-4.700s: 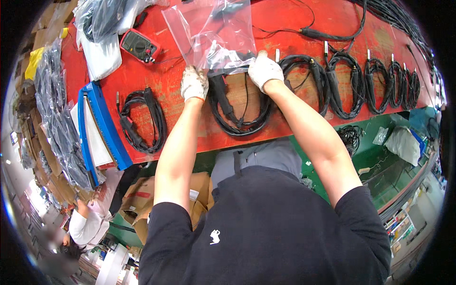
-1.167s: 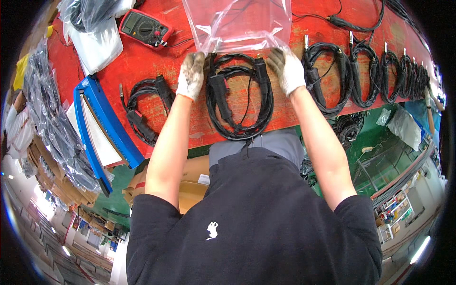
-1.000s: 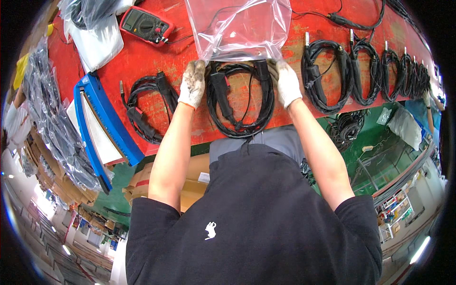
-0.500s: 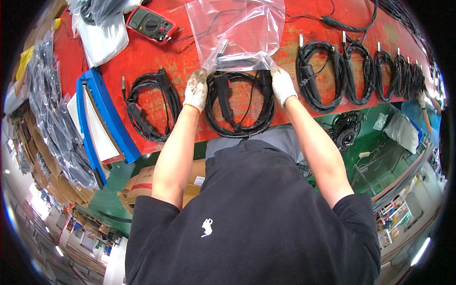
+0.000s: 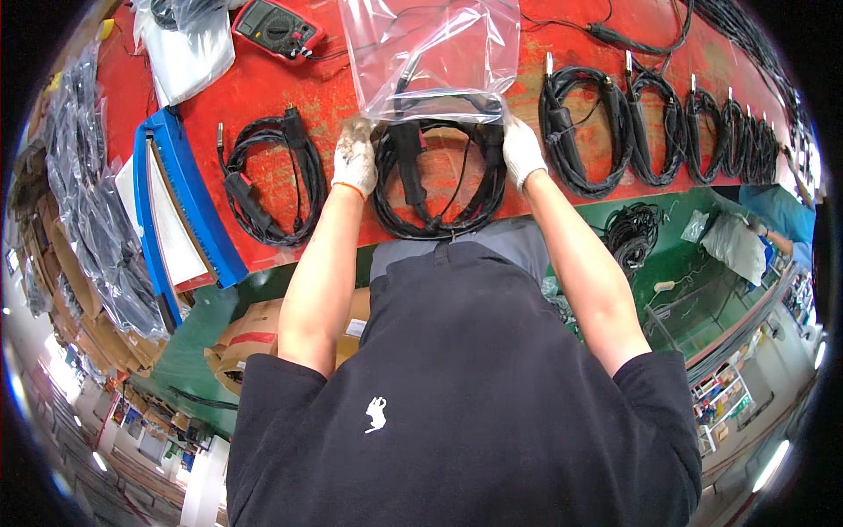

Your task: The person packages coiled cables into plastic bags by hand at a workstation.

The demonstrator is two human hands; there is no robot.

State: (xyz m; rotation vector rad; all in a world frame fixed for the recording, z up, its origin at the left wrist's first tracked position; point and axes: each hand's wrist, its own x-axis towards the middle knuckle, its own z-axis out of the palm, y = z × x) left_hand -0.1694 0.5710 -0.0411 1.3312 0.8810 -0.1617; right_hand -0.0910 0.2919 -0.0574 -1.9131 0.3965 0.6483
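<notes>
A coiled black welding torch cable (image 5: 435,230) lies on the red table in front of me, its torch handle (image 5: 409,162) inside the ring. A clear plastic bag (image 5: 465,53) covers the coil's far end, with the metal torch neck showing through. My left hand (image 5: 355,160), in a soiled white glove, is closed on the bag's left edge beside the coil. On the opposite side my right hand (image 5: 522,151), also gloved, grips the bag's right edge against the coil. The fingertips are partly hidden at the film.
Another coiled torch (image 5: 270,180) lies to the left, several more (image 5: 584,132) to the right. A red multimeter (image 5: 277,31), a stack of clear bags (image 5: 189,66) and a blue frame-like piece (image 5: 189,202) sit leftward. A co-worker's blue sleeve (image 5: 777,211) shows at far right.
The bag's mouth sits slightly farther over the coil, and both hands have come a little toward me with it. The whole view has shifted slightly. The co-worker's arm at right has moved.
</notes>
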